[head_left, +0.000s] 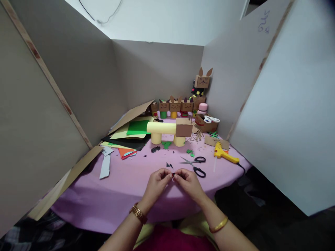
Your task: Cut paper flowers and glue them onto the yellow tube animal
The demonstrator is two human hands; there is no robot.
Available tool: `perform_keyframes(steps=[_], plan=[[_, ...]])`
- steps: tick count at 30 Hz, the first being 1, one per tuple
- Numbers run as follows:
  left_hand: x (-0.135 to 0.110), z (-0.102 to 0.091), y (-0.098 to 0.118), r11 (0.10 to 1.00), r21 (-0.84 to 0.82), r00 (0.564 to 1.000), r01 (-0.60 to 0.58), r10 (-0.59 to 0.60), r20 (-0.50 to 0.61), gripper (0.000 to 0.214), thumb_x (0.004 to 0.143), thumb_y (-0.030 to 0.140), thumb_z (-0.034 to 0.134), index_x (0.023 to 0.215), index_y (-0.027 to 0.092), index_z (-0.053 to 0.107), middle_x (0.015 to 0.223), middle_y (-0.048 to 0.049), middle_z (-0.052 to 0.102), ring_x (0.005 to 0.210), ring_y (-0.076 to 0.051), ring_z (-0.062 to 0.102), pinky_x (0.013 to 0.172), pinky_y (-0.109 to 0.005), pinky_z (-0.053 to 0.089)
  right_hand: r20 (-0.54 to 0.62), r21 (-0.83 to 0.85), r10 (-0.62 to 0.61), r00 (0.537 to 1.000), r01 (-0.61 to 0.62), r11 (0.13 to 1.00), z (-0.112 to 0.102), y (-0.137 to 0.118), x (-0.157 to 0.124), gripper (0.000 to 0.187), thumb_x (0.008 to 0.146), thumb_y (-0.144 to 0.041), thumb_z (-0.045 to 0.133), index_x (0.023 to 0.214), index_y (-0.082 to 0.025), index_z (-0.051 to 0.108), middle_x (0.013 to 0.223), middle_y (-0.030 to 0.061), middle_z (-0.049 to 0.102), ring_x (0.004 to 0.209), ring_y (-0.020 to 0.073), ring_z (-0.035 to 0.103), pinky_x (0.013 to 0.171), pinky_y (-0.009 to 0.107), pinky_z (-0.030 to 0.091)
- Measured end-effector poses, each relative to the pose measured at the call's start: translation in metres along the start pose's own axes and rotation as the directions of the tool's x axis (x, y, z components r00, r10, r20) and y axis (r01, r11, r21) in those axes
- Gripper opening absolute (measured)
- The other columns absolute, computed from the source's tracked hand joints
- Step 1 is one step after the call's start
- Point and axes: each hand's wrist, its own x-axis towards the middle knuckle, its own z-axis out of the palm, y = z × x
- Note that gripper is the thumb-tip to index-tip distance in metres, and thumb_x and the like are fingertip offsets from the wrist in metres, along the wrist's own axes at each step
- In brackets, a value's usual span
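At the near edge of the counter (125, 190), seen from the head camera, the left hand (157, 181) and the right hand (188, 181) meet, with their fingertips almost touching. Between them sits a tiny black scrap (173, 175). Each grip is pinched tight on it, thumb against finger. The scrap is held just above the purple cloth, not lying on it. It is too small to tell its shape.

I think a bit this small wants a soft pinch at its edges only, so it does not crease or get hidden. Holding both hands low over the counter looks wise, for then a slip drops it on the cloth and not in the lap.

Just past the hands lie two black bits (169, 165), and to the right lie scissors (195, 164). Near those is a yellow glue gun (223, 154). Its tip may be hot, so fingers are best kept away. Further back stands a yellow tube toy (162, 128) with a brown box head, beside a pile of paper (131, 134). A row of small box animals (174, 106) stands by the back wall
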Motion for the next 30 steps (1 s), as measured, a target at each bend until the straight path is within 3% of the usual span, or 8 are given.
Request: perform_keyframes(steps=[8,22,30], plan=[[-0.0003,-0.0007,0.0007,1.0,-0.024,1.0,0.017,-0.017,0.014,0.017,0.075,0.032,0.061,0.072,0.015,0.065,0.067,-0.0016,0.063,0.064,-0.014,0.055,0.061,-0.023,0.042,-0.024,-0.048,0.002,1.0,-0.003,0.999,-0.0006,0.0004,-0.0002,0.015,0.077,-0.028,0.061,0.069,-0.016,0.064,0.061,0.0002,0.062,0.059,0.0139,0.053,0.056,0.024,0.04],[-0.0002,0.0017,0.002,0.996,-0.081,0.999,0.028,-0.03,-0.02,0.013,0.073,0.028,0.063,0.074,0.015,0.066,0.071,-0.0025,0.066,0.068,-0.015,0.058,0.064,-0.024,0.043,-0.044,0.017,0.017,0.999,-0.017,1.0,-0.0005,-0.0005,-0.0005,0.017,0.076,-0.031,0.063,0.069,-0.016,0.065,0.062,0.0009,0.064,0.059,0.0144,0.055,0.057,0.025,0.041],[0.0008,-0.0007,0.0088,0.983,-0.162,0.995,0.083,-0.072,0.071,0.015,0.071,0.029,0.064,0.073,0.014,0.065,0.068,-0.0024,0.067,0.064,-0.014,0.057,0.061,-0.023,0.042,0.014,0.137,0.046,0.999,-0.047,0.989,-0.0026,0.0012,0.0021,0.03,0.076,-0.045,0.064,0.069,-0.016,0.065,0.059,0.0012,0.064,0.054,0.0132,0.055,0.056,0.025,0.044]])
